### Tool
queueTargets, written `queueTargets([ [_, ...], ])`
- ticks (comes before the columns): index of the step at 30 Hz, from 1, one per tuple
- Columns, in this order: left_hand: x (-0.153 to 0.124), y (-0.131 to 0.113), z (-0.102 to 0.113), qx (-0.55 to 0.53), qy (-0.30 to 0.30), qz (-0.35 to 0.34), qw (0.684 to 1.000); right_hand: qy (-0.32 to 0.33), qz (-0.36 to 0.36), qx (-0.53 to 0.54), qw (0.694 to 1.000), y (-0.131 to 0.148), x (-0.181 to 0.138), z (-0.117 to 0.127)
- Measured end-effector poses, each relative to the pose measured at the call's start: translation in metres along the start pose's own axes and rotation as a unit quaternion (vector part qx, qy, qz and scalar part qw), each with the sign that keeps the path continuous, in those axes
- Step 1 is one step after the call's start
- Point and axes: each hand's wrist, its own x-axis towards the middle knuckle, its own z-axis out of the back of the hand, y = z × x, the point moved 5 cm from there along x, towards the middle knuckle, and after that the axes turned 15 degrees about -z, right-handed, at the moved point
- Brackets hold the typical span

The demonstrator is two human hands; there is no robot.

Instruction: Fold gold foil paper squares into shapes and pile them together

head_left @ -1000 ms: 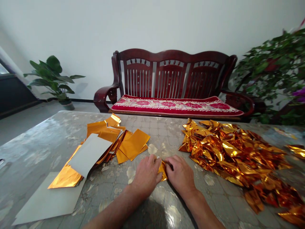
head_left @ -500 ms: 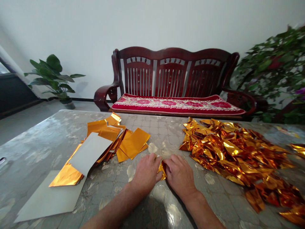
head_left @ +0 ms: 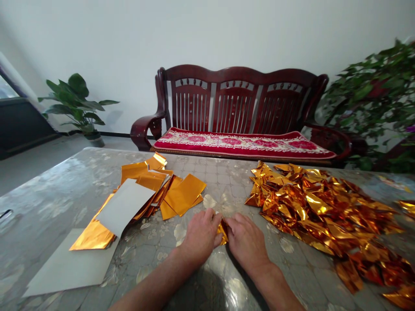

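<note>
My left hand (head_left: pixel 200 236) and my right hand (head_left: pixel 246 241) lie knuckles up and close together on the table (head_left: pixel 55 194), near its front edge. Between them they pinch a small piece of gold foil paper (head_left: pixel 222 231); only a sliver of it shows between the fingers. A loose stack of flat gold foil sheets (head_left: pixel 168 192) lies to the left, some turned white side up. To the right spreads a big heap of folded gold foil pieces (head_left: pixel 324 211).
A white sheet (head_left: pixel 69 268) lies at the front left. Behind the table stands a dark wooden bench (head_left: pixel 240 97) with a red flowered cushion (head_left: pixel 243 142). A potted plant (head_left: pixel 78 103) is at the back left, a leafy bush (head_left: pixel 379 99) at the right.
Both hands stay on the small foil piece with only slight finger shifts. The view has drifted a little.
</note>
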Motion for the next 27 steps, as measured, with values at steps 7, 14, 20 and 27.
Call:
queueTargets([
  [7,0.0,-0.002,-0.0012,-0.003,-0.004,0.001,1.0,0.028,-0.04,0.018,0.999,-0.0005,0.0022,0.0007],
  [14,0.0013,-0.0028,0.0014,-0.008,0.006,0.011,1.0,0.055,-0.079,0.08,0.992,-0.0034,0.0078,0.0011],
  [20,0.0012,-0.0041,0.0045,-0.007,0.015,0.018,1.0,0.04,-0.077,0.057,0.995,-0.0029,0.0053,-0.0009],
  [27,0.0018,-0.0026,0.0015,-0.007,0.012,0.021,1.0,0.015,-0.059,0.05,0.997,0.0006,0.0015,-0.0043],
])
